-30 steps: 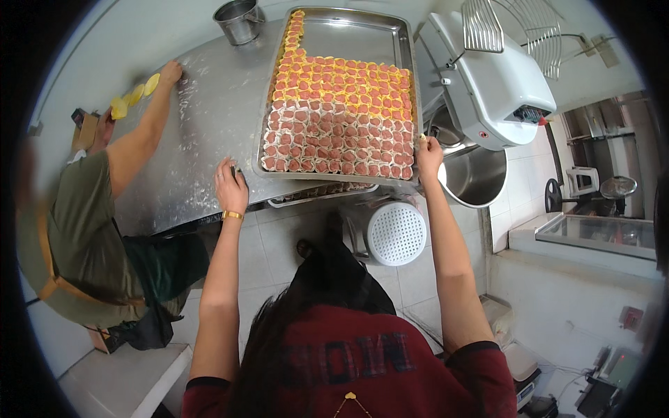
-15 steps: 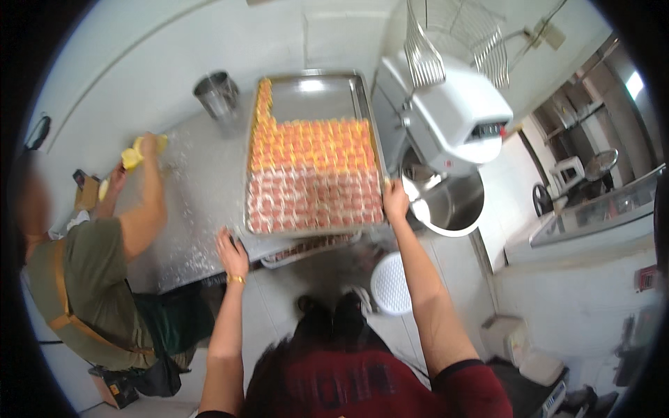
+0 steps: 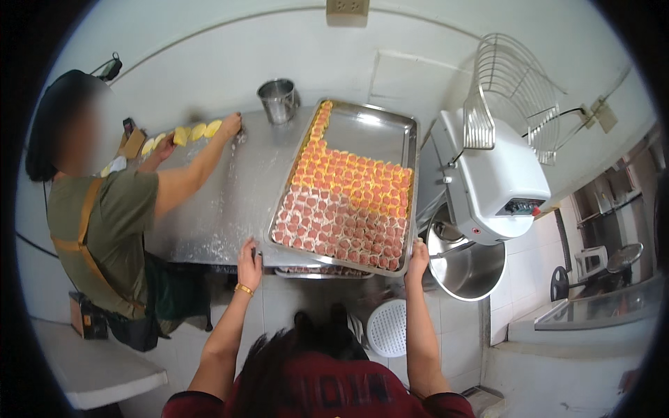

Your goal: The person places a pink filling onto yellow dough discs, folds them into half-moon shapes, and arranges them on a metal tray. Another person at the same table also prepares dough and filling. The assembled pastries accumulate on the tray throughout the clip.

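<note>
Standing at the far left, a co-worker in an olive shirt (image 3: 111, 216) leans over the steel bench (image 3: 223, 202), one hand (image 3: 230, 125) resting on its floured top beside a row of yellow dough pieces (image 3: 195, 131); a small metal cup (image 3: 279, 99) stands near the wall just beyond; the person's own left hand (image 3: 249, 263) lies at the bench's near edge, fingers (image 3: 245, 249) curled about the near-left corner of the baking tray (image 3: 380, 122), though how firmly they close cannot be told; the tray lies on the bench, its near rim overhanging the edge, filled with rows of small pastries (image 3: 348, 209), orange toward the wall and pink toward the person; the right hand (image 3: 417, 256) is at the tray's near-right corner, fingers (image 3: 420, 245) wrapped on the rim, clenched as far as the view shows; just right of the tray sits a white dough mixer (image 3: 498, 181) with its wire guard (image 3: 509, 90) raised above a steel bowl (image 3: 467, 268); a white perforated basket (image 3: 387, 327) sits on the tiled floor below.
</note>
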`<state>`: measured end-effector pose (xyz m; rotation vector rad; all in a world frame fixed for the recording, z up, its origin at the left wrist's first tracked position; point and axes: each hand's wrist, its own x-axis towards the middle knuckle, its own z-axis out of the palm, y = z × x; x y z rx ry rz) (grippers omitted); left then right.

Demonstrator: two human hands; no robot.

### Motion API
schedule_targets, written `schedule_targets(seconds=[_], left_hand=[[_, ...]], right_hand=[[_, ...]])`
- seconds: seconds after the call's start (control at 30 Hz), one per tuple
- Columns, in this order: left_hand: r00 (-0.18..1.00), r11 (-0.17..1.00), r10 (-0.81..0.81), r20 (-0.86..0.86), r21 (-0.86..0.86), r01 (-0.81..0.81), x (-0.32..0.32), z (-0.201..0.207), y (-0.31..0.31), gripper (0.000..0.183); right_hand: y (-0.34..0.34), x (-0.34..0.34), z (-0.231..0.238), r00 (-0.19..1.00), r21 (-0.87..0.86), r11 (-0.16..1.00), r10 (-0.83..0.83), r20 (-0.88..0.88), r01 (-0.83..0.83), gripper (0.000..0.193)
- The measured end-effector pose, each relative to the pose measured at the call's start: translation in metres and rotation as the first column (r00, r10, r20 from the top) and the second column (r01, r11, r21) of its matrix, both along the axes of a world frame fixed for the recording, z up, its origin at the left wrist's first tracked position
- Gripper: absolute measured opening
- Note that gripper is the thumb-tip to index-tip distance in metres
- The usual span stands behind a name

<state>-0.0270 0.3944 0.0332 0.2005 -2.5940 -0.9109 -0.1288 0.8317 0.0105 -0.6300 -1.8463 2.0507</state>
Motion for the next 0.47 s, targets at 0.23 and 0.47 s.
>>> schedule_targets(seconds=[0.23, 0.47], left_hand=[[0.966, 0.967, 0.247, 0.077, 0.036, -0.25, 0.117, -0.027, -0.013, 0.035], [0.662, 0.951, 0.288, 0.692, -0.128, -0.28, 0.268, -0.037, -0.005, 0.036]], right_hand=[[0.086, 0.023, -0.077, 0.961, -0.783, 0.559, 0.196, -0.196, -0.274, 0.03], [0.093, 0.063, -0.198, 0.397, -0.322, 0.778, 0.573, 0.717, -0.54, 0.04]])
